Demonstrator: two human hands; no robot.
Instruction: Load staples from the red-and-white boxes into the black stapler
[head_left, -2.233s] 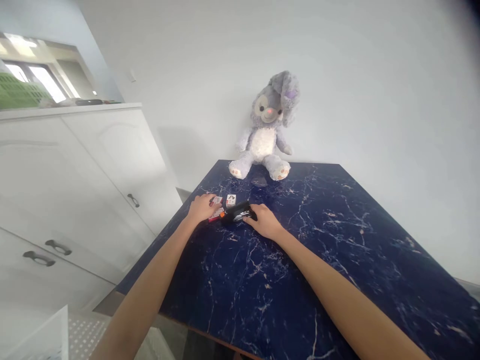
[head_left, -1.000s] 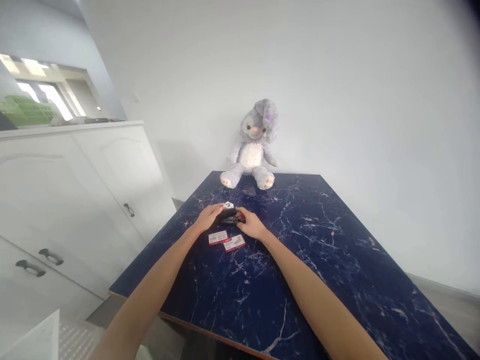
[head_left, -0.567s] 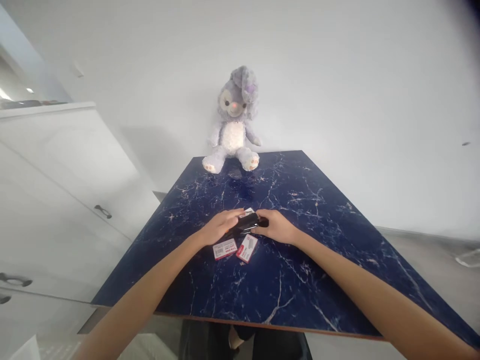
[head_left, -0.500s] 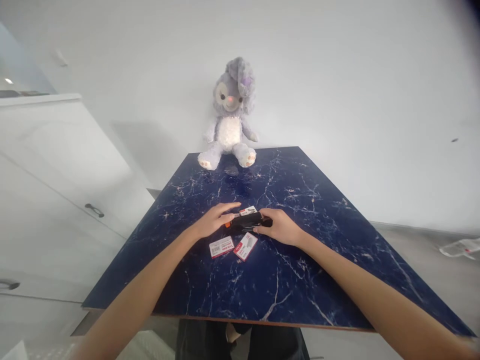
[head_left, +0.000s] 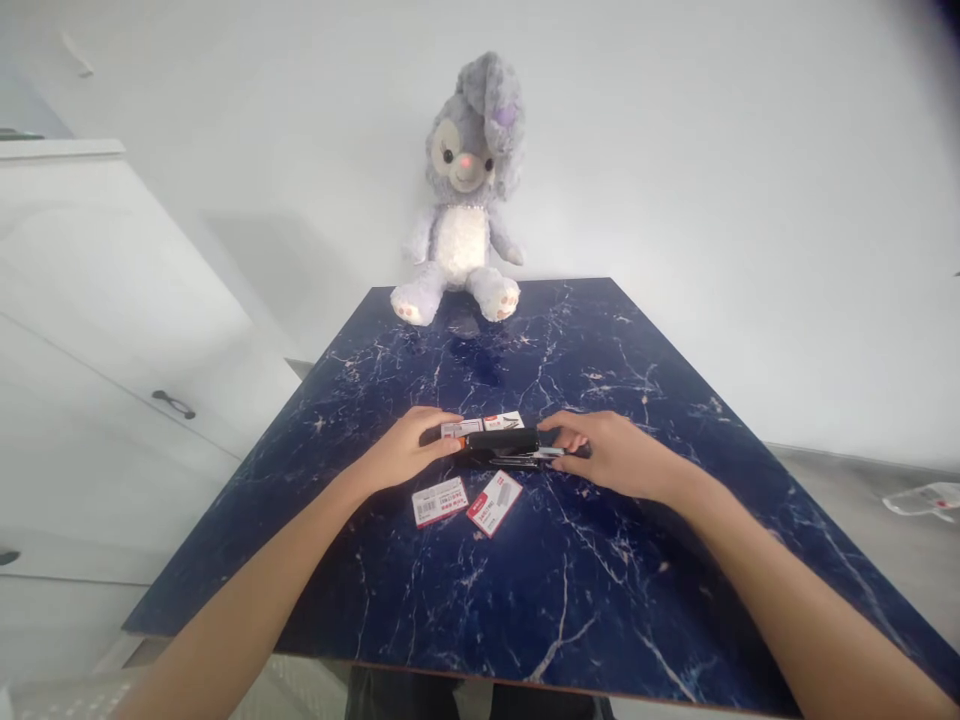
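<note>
A black stapler (head_left: 501, 441) with an orange piece at its left end lies across the table between my hands. My left hand (head_left: 405, 447) closes on the orange end with thumb and fingers. At the opposite end, my right hand (head_left: 607, 450) curls its fingers and thumb around a silver metal part (head_left: 551, 453) that juts from the stapler. Behind the stapler lie two small red-and-white boxes, a left one (head_left: 452, 429) partly covered by my left fingers and a right one (head_left: 504, 421). In front rest a barcoded box (head_left: 440, 501) and a tilted box (head_left: 495, 503).
The table (head_left: 525, 600) has a dark blue marbled top. A grey plush rabbit (head_left: 463, 240) sits at its far edge against the wall. To the left stands a white cabinet (head_left: 97, 330) with dark handles. A clear plastic item (head_left: 922, 500) is on the floor at right.
My right hand has drawn rightward from the stapler, and the silver part now shows between them. My left hand has shifted slightly left, uncovering another box behind. The view has tilted down.
</note>
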